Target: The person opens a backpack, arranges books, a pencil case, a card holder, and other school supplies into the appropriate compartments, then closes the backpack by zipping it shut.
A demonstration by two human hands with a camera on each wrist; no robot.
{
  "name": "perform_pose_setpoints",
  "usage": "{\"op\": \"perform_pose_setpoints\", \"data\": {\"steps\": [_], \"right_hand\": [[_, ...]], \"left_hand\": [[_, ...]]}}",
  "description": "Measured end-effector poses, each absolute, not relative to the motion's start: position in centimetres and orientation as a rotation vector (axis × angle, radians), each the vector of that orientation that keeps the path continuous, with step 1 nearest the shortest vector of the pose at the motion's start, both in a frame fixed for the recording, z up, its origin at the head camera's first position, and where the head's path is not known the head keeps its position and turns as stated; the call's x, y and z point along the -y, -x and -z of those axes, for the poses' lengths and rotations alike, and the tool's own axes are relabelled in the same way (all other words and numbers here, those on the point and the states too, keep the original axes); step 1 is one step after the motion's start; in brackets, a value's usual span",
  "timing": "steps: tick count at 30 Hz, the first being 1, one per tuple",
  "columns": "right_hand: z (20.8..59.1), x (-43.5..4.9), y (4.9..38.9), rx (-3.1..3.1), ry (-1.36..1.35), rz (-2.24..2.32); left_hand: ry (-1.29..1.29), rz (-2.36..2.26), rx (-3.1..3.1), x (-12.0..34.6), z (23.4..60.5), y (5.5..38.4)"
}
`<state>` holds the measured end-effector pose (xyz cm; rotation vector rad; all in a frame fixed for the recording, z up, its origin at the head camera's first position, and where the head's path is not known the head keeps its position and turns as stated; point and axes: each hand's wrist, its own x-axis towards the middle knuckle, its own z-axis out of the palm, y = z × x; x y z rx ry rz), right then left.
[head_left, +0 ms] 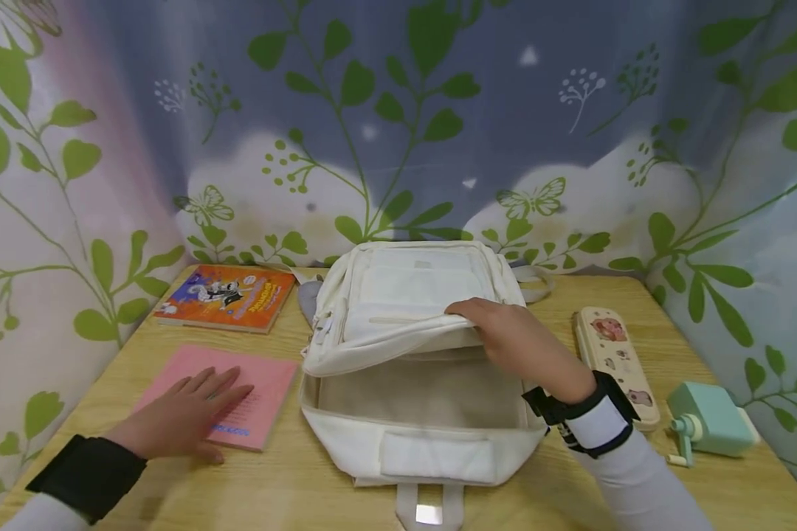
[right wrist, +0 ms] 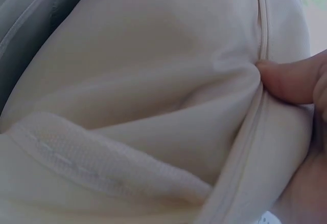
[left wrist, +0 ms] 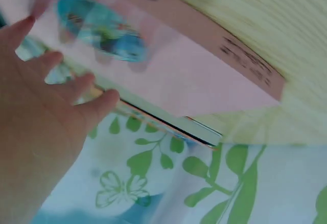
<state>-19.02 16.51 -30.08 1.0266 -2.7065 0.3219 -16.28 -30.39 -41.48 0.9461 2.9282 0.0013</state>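
A white backpack lies on the table with its main compartment unzipped, its opening facing the person. My right hand pinches the zippered edge of its front panel and holds it raised; in the right wrist view the thumb presses into the pale fabric. Inside, the beige lining shows. Left of the bag, my left hand is spread over a pink book, fingers fairly straight. In the left wrist view the book's cover and printed spine show beyond the fingertips.
Behind the pink book lies an orange comic-style book. To the bag's right are a cream pencil case and a mint-green crank pencil sharpener. A leaf-patterned curtain surrounds the wooden table. The bag's strap hangs toward the front.
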Motion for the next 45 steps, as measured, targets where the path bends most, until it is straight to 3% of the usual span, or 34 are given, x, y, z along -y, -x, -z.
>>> {"op": "perform_pose_setpoints", "data": {"steps": [8, 18, 26, 32, 40, 45], "right_hand": [[29.8, -15.4, 19.5, 2.701, -1.064, -0.334], [29.3, -15.0, 20.1, 2.679, -1.083, -0.366], [28.2, -14.3, 21.5, 2.602, -1.073, -0.359], [27.4, -14.0, 22.3, 2.606, -1.028, -0.384], [26.7, -13.9, 23.3, 2.577, -0.963, -0.413], [26.2, -13.5, 23.8, 2.550, -0.953, -0.419]], "left_hand": [[-0.835, -0.012, -2.917, 31.6, 42.1, 16.2], [-0.929, 0.105, -3.065, 31.0, 41.5, 16.7], [-0.948, -0.073, -3.323, 34.1, 41.9, 16.4], [-0.932, -0.159, -3.495, 35.4, 38.6, 14.6], [-0.519, -0.959, -3.353, 30.5, 32.1, 11.0], [-0.488, -1.605, -2.552, 23.8, 30.9, 10.7]]}}
